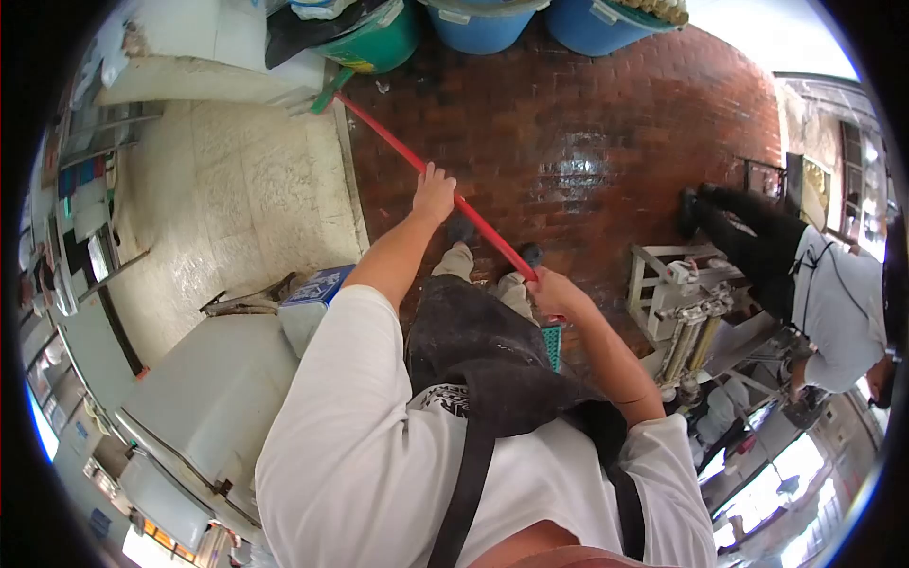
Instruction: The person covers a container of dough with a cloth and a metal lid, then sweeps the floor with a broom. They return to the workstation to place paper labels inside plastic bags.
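Observation:
A floor squeegee (pixel 488 232) with a long red handle slants across the view. Its narrow green head (pixel 331 91) is at the upper left, beside the white cabinet and the border between the pale and brick floors. My left hand (pixel 435 193) is wrapped round the middle of the handle. Lower down, near its end, my right hand (pixel 557 292) is closed on it. A dark apron (pixel 473 327) hangs in front of my legs, and my feet are partly hidden below it. The brick floor (pixel 473 104) looks wet and shiny.
A green tub (pixel 379 47) and two blue tubs (pixel 483 28) line the far side. A white chest (pixel 213 379) and a blue-and-white box (pixel 317 289) stand at left. On the right, another person (pixel 833 303) bends by a metal-framed machine (pixel 691 322).

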Available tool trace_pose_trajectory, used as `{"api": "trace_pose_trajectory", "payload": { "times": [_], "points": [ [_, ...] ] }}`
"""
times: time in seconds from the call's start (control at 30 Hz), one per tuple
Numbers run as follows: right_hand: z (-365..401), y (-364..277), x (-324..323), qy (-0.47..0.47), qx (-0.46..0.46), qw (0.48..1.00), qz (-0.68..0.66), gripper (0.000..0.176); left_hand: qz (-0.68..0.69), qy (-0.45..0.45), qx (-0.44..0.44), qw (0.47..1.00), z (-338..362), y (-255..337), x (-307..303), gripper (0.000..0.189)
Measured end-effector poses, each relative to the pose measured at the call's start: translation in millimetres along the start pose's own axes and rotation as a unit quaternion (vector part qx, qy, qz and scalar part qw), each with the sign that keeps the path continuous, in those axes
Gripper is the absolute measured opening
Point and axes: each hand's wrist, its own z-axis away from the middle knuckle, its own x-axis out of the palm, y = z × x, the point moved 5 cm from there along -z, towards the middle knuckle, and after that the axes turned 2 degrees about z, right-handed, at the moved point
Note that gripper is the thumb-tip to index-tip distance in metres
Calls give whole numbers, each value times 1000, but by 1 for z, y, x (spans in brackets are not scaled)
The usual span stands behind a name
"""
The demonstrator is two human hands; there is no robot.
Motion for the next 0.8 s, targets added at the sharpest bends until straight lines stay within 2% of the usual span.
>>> {"api": "trace_pose_trajectory", "payload": {
  "times": [0.07,0.1,0.23,0.27,0.37,0.47,0.6,0.7,0.73,0.8],
  "points": [
    [-4,18,-8,95,-28,994,36,28,23,-49,17,998,-15,6,4,37],
    [0,21,-17,143,-43,987,60,29,33,-39,14,999,-20,11,12,36],
    [7,25,-21,131,-65,989,39,27,70,-3,6,998,-13,15,13,32],
    [17,25,-19,132,-46,989,54,26,79,3,10,997,-6,15,6,31],
    [71,16,-10,139,2,987,81,25,52,-65,9,996,25,46,-26,29],
    [97,34,-16,156,22,982,100,25,112,-17,35,993,47,71,-13,29],
    [108,23,-45,188,31,971,144,24,123,54,34,990,23,86,-24,28],
    [110,-5,-73,237,-1,959,156,22,147,73,15,986,-3,82,-45,26],
    [105,-12,-78,243,-5,956,162,22,144,121,22,982,-9,76,-43,28],
    [81,-26,-86,245,-12,954,174,21,139,103,13,985,-27,53,-30,28]
  ]
}}
